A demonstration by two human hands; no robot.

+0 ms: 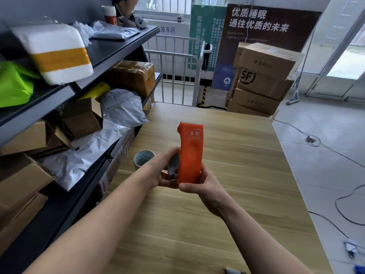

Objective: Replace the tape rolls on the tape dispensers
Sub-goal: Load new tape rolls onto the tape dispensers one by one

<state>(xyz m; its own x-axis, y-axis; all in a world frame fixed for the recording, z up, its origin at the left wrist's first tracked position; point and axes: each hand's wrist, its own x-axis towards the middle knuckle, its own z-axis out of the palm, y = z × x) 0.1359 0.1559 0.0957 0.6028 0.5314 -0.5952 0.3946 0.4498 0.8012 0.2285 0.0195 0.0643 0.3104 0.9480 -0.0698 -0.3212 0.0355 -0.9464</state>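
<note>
Tape dispenser (190, 153): orange, smooth plastic, long flat body with rounded top corners and a small printed mark on its face. It is held upright in the air above the table (227, 204), both hands on its lower end. The right hand (205, 186) clamps the bottom, thumb across the near lower edge and fingers curled behind the right side. The left hand (161, 173) is curled round the left side, fingers closed over a dull grey curved part (174, 165) that sticks out from the body there; I cannot tell whether this part is metal or a spent core. Tape roll (143, 159): a short cylinder with a glossy, clear-looking wall and a pale hollow core. It stands on end on the table just left of the left hand, apart from it. The table has a light wood-grain laminate top, matte. To the left is a shelf unit (118, 46) of dark metal. Its upper tier holds a white foam box (55, 54) banded with yellow tape and a bright green bag (13, 84). The lower tiers hold a brown taped cardboard box (132, 76), crinkled grey poly mailers (122, 107) and open cartons. Beyond the table stand stacked cartons (262, 80), printed, with taped seams. The floor is pale tile with a loose cable (335, 155) lying on it.
</note>
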